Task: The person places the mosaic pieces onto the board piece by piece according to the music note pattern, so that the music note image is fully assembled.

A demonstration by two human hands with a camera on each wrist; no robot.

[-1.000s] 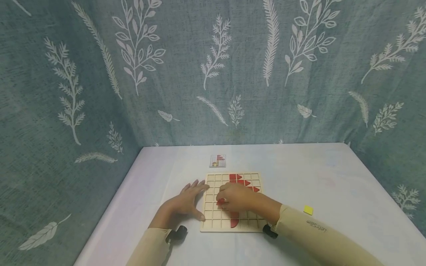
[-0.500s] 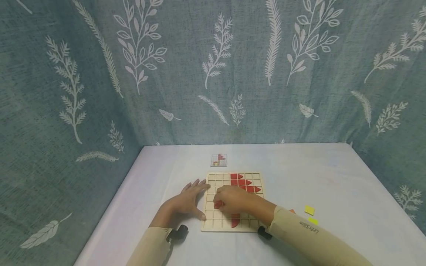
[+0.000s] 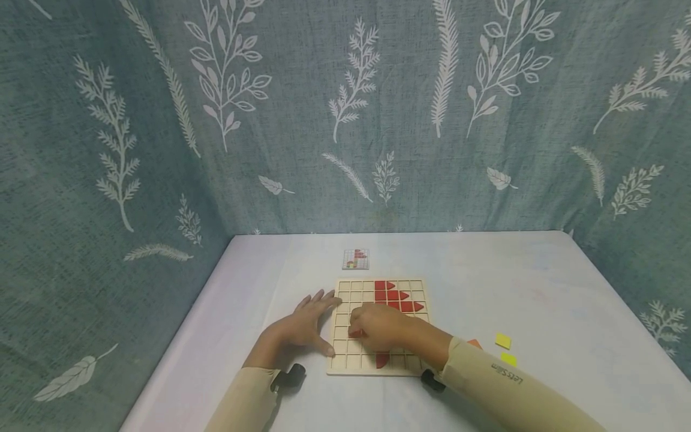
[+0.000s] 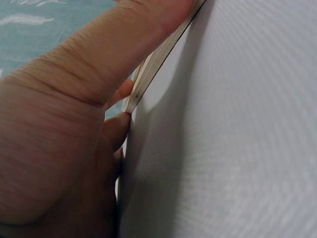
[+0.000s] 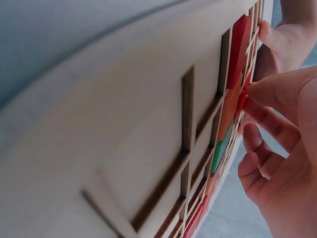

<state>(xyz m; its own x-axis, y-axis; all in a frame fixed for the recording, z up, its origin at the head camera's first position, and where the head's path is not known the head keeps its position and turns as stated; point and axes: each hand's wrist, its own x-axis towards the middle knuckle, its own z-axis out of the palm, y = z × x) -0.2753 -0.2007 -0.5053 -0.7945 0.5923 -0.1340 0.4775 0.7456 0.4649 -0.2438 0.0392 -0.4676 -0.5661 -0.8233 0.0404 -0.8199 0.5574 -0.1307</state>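
A pale wooden grid board (image 3: 345, 362) lies in the middle of the white table, with red square and pointed tiles (image 3: 394, 295) in its upper rows. My right hand (image 3: 380, 326) is over the board's centre, thumb and fingertips pinching a small red tile (image 3: 355, 334) at a cell left of the middle column; the right wrist view shows this red tile (image 5: 242, 97) partly covered by the fingertips. Along the board's left side, my left hand (image 3: 299, 327) rests with spread fingers, its thumb and fingertips touching the edge. Part of the middle column is hidden under my right hand.
Behind the board lies a small pattern card (image 3: 355, 259). Right of it are two yellow tiles (image 3: 503, 341) and an orange tile (image 3: 474, 344), partly covered by the right sleeve. In the right wrist view, orange (image 5: 230, 109) and green (image 5: 217, 156) tiles sit in the board.
My right hand shifted a little left, and the red tile in its fingers is now lower against the board. The sleeve uncovered a second yellow tile and an orange one. My left hand stayed put.
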